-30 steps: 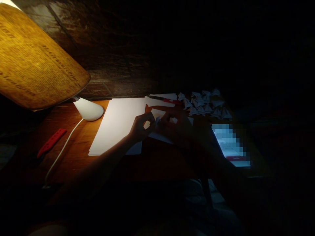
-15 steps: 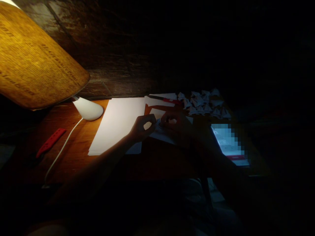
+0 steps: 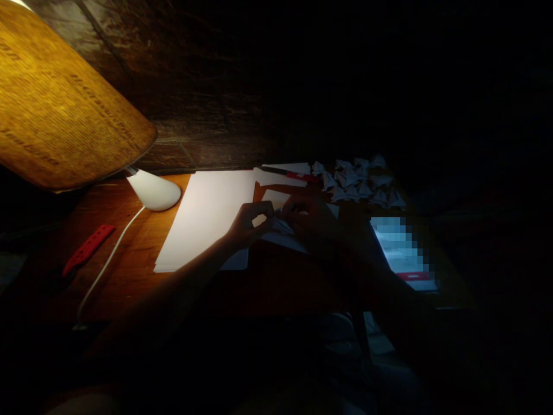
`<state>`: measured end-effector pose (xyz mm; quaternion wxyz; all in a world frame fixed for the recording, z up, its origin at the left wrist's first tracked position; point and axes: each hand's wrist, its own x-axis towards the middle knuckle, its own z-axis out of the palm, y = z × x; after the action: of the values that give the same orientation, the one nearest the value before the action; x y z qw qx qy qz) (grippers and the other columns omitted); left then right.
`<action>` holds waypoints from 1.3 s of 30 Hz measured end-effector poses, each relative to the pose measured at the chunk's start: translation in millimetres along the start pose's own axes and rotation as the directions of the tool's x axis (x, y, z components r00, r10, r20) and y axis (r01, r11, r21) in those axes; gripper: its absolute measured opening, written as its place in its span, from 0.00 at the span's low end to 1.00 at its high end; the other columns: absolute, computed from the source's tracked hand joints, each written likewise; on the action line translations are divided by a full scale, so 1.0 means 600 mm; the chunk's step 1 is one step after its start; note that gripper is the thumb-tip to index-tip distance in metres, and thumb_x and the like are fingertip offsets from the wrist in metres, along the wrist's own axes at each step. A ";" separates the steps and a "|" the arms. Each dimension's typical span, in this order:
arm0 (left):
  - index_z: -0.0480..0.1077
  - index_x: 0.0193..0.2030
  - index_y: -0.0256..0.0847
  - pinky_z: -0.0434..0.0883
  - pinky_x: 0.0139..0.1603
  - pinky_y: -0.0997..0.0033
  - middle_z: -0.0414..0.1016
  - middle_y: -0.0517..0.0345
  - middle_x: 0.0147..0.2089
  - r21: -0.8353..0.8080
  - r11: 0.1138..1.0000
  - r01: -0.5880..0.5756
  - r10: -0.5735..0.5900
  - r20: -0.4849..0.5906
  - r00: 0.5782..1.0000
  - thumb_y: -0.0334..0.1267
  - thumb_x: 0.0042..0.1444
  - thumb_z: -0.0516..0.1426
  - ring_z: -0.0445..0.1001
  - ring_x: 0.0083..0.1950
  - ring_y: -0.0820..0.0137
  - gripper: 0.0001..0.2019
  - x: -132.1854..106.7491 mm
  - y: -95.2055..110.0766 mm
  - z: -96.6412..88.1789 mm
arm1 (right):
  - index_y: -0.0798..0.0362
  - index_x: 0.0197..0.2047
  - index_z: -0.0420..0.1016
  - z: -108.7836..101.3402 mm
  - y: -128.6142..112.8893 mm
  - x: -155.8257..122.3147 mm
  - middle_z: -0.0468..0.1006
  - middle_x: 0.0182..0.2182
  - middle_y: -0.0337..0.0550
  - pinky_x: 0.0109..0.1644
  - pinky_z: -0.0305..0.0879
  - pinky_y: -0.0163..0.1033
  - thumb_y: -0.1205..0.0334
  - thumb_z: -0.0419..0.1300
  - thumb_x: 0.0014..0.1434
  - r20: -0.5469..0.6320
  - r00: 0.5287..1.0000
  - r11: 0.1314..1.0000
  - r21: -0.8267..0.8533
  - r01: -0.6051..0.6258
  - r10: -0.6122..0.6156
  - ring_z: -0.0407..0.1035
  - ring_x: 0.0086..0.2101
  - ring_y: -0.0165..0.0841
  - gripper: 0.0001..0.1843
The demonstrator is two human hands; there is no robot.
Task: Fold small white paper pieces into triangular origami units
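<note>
Both hands meet over a small white sheet point(image 3: 271, 196) on the dim wooden table. Thumb and fingertips of my left hand point(image 3: 250, 222) pinch a small folded paper point(image 3: 281, 223) from its left side. From the right, my right hand point(image 3: 309, 214) grips the same paper with bent fingers, which are mostly in shadow. The exact shape of the fold is hidden by the fingers and the dark. Beside my left hand lies a stack of white paper point(image 3: 211, 213), partly covered by my left forearm.
Behind the hands, a red-handled knife point(image 3: 298, 175) rests on paper strips point(image 3: 280, 178). Several folded paper pieces point(image 3: 354, 180) cluster at the back right. A lit phone point(image 3: 400, 253) lies to the right. On the left are a lamp point(image 3: 155, 191), its cord point(image 3: 114, 253) and a red-handled tool point(image 3: 88, 248).
My right hand's fingers have closed in over the folded paper, narrowing the gap between thumb and finger. My left hand stays in nearly the same place.
</note>
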<state>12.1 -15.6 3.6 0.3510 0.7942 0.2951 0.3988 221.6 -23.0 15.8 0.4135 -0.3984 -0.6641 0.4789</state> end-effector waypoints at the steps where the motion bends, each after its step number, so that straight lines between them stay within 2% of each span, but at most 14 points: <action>1: 0.66 0.28 0.42 0.64 0.31 0.69 0.67 0.61 0.27 0.004 1.000 -0.002 0.002 0.002 1.000 0.43 0.61 0.58 0.66 0.29 0.72 0.12 0.000 0.000 0.000 | 0.50 0.29 0.79 0.000 0.002 0.001 0.80 0.29 0.40 0.40 0.64 0.40 0.46 0.71 0.55 -0.004 1.000 1.000 -0.005 0.000 0.000 0.70 0.32 0.33 0.16; 8: 0.66 0.27 0.41 0.63 0.32 0.69 0.67 0.61 0.26 0.031 0.999 0.011 -0.013 0.043 0.999 0.43 0.60 0.58 0.66 0.29 0.72 0.13 0.000 0.002 -0.003 | 0.52 0.28 0.76 0.006 0.006 0.000 0.76 0.27 0.37 0.38 0.59 0.39 0.44 0.70 0.55 -0.032 0.999 0.998 -0.053 0.019 -0.021 0.66 0.30 0.30 0.20; 14: 0.65 0.27 0.41 0.63 0.32 0.69 0.66 0.62 0.27 -0.003 1.000 0.026 -0.026 0.028 0.999 0.45 0.61 0.58 0.65 0.29 0.72 0.14 0.000 0.004 -0.001 | 0.52 0.28 0.75 0.017 -0.007 -0.010 0.76 0.27 0.37 0.38 0.60 0.38 0.54 0.67 0.57 -0.084 0.996 0.999 -0.028 0.017 -0.019 0.65 0.31 0.30 0.12; 20: 0.66 0.28 0.41 0.63 0.30 0.70 0.65 0.61 0.27 -0.108 0.987 0.121 -0.119 0.019 0.993 0.49 0.61 0.61 0.65 0.30 0.72 0.17 0.002 0.005 0.004 | 0.51 0.30 0.77 0.022 -0.013 -0.013 0.76 0.28 0.38 0.39 0.61 0.40 0.55 0.67 0.57 -0.107 0.994 0.999 -0.038 -0.039 0.035 0.67 0.32 0.32 0.10; 24: 0.65 0.27 0.41 0.65 0.29 0.71 0.66 0.61 0.27 -0.128 0.980 0.154 -0.160 -0.035 0.987 0.49 0.60 0.62 0.67 0.30 0.71 0.17 0.004 0.003 0.008 | 0.51 0.31 0.77 0.016 -0.008 -0.010 0.77 0.29 0.39 0.39 0.62 0.39 0.53 0.66 0.58 -0.072 0.997 0.999 0.000 -0.038 0.038 0.67 0.32 0.32 0.10; 29: 0.65 0.28 0.41 0.64 0.27 0.72 0.65 0.61 0.26 -0.121 0.984 0.129 -0.143 -0.110 0.984 0.49 0.60 0.63 0.64 0.27 0.73 0.17 0.006 0.002 0.008 | 0.51 0.31 0.77 0.011 -0.001 -0.002 0.79 0.29 0.38 0.39 0.63 0.39 0.55 0.68 0.54 -0.014 1.000 0.999 -0.044 -0.008 0.008 0.69 0.32 0.32 0.09; 36: 0.71 0.33 0.40 0.69 0.31 0.72 0.72 0.58 0.30 -0.156 0.974 0.164 -0.180 -0.097 0.979 0.49 0.59 0.64 0.71 0.31 0.71 0.15 0.008 0.000 0.007 | 0.50 0.31 0.75 0.016 0.004 0.000 0.78 0.29 0.38 0.37 0.65 0.39 0.55 0.67 0.56 -0.031 0.999 0.995 -0.100 0.022 -0.025 0.70 0.31 0.33 0.10; 39: 0.71 0.31 0.40 0.69 0.30 0.73 0.71 0.60 0.28 -0.196 0.966 0.170 -0.197 -0.129 0.972 0.45 0.58 0.65 0.71 0.30 0.73 0.13 0.008 0.000 0.009 | 0.50 0.35 0.76 0.018 0.008 -0.002 0.80 0.34 0.40 0.38 0.66 0.39 0.53 0.70 0.55 -0.093 0.995 0.995 -0.100 0.014 -0.023 0.70 0.33 0.32 0.12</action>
<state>19.0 -14.0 3.4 0.4352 0.6961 0.3546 0.4476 212.5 -26.1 9.1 0.4285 -0.4343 -0.6705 0.4222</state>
